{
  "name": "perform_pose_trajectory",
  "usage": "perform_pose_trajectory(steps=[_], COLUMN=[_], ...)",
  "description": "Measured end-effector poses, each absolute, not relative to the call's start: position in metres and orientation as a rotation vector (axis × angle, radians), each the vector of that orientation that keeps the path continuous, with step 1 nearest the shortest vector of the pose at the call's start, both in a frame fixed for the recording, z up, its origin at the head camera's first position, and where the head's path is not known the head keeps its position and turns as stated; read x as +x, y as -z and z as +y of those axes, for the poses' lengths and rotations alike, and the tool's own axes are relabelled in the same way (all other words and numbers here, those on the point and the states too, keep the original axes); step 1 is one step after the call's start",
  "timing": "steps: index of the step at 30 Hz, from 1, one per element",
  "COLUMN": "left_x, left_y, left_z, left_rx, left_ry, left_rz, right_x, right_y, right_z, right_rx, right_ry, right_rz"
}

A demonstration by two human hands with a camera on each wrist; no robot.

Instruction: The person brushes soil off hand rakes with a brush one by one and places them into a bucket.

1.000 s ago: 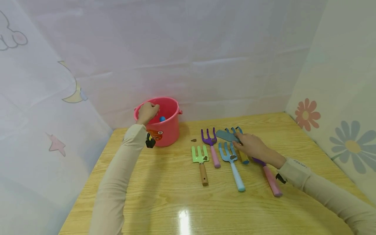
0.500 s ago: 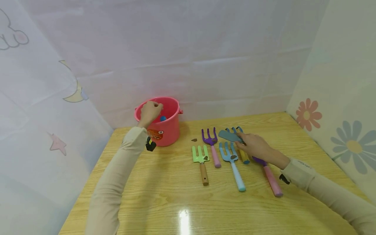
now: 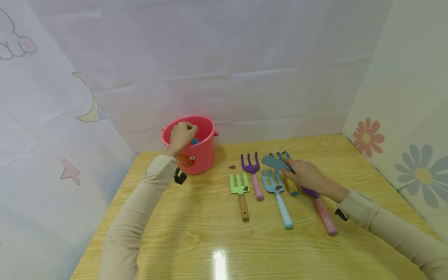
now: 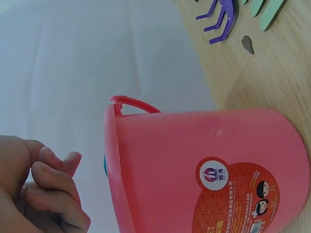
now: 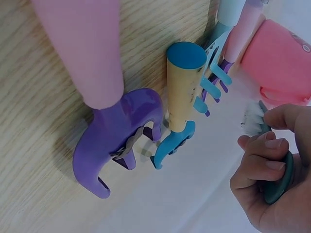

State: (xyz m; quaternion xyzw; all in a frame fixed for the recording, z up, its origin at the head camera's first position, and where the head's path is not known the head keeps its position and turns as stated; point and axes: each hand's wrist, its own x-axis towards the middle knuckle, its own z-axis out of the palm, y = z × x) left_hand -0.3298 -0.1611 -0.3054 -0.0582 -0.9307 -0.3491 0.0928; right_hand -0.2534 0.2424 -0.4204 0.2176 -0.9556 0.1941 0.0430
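Observation:
My left hand (image 3: 182,136) is raised over the pink bucket (image 3: 204,157), fingers curled in towards the thumb. In the left wrist view this hand (image 4: 48,187) is beside the bucket's rim, with nothing visible in its fingers. My right hand (image 3: 306,175) grips a grey-green brush (image 3: 274,162) over the hand forks. White bristles (image 5: 253,119) show beyond the fingers in the right wrist view. Below the brush lie a light-blue fork (image 3: 280,198) and a yellow-handled blue fork (image 3: 291,187). A pink-handled purple fork (image 3: 325,216) lies partly hidden under the right wrist.
Left of these lie a purple fork (image 3: 257,184) and a green fork (image 3: 241,198) with a wooden handle. Dark brown pieces sit on several forks, and one brown piece (image 3: 232,167) is on the wooden table (image 3: 196,241). Something blue (image 3: 195,141) shows inside the bucket.
My left hand has shifted slightly right over the bucket, fingers still curled. My right hand has moved slightly right with the brush. The forks and bucket stay in place.

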Motion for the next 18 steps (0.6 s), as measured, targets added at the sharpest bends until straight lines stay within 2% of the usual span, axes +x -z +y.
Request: perform_pose_trajectory(steps=[18], left_x=[-0.315], left_y=[0.306], left_z=[-0.147], left_rx=[-0.323], left_ry=[1.062], left_rz=[-2.714], right_x=[-0.252], right_y=[0.422], right_z=[0.247], right_rx=[0.681], right_ry=[-0.579], right_rz=[-2.912])
